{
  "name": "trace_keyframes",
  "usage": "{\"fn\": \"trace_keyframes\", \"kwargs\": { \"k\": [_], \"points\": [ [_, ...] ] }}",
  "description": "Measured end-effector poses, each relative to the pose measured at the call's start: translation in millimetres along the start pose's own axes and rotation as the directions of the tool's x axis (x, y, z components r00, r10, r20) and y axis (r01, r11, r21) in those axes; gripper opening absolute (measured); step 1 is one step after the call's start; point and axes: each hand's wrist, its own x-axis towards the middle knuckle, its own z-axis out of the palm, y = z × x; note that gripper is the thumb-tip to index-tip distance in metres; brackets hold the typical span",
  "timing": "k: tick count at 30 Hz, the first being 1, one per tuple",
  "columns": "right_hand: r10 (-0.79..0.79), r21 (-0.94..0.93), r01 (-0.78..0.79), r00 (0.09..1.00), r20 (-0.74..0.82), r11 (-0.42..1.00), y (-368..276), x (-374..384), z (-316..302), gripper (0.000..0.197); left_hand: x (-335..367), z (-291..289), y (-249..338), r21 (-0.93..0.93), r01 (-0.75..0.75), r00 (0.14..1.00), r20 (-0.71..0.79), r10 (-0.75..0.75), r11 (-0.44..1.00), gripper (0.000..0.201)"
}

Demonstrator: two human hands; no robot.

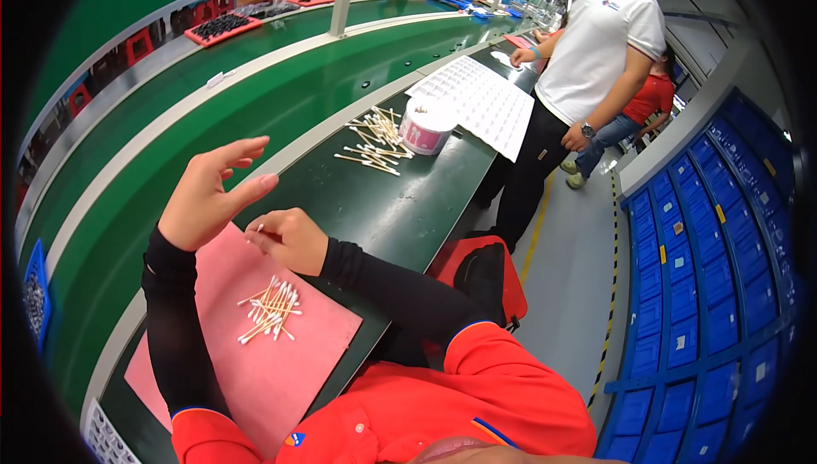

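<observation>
My left hand (213, 196) is raised over the far left corner of a pink mat (319, 319), fingers apart and holding nothing. Close beside it, my right hand (294, 238) is closed in a pinch on a cotton swab (259, 228); only a white tip shows at the fingertips. On the mat below both hands lies a loose, crossed pile of cotton swabs (272, 311) with wooden sticks and white tips. Farther off on the dark green bench (400, 209), more cotton swabs (374, 140) are scattered against a round white tub (428, 128) with a pink label.
A white tray sheet with rows of pockets (477, 98) lies beyond the tub. A green conveyor (298, 89) runs along the left. A person in a white shirt (596, 47) stands at the bench's right, near a red stool (511, 289). Blue bins (681, 294) line the right side.
</observation>
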Motion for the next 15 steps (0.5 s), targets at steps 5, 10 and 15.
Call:
{"fn": "trace_keyframes", "kwargs": {
  "k": [5,10,15],
  "points": [
    [0.061,0.033,-0.062,0.998,0.017,0.998,-0.9,1.2,1.3,0.010,-0.5,1.5,1.0,0.023,-0.056,0.998,-0.018,0.057,0.998,0.052],
    [0.127,0.092,-0.127,0.992,0.009,0.988,-4.5,0.9,-0.2,0.013,-0.3,4.3,0.5,0.022,-0.067,0.998,-0.006,0.067,0.998,0.058],
    [0.144,0.108,-0.146,0.989,0.026,0.983,-3.7,-0.3,2.4,0.012,-3.2,5.8,0.0,0.025,-0.094,0.996,0.010,0.094,0.995,0.064]
  ]
}}
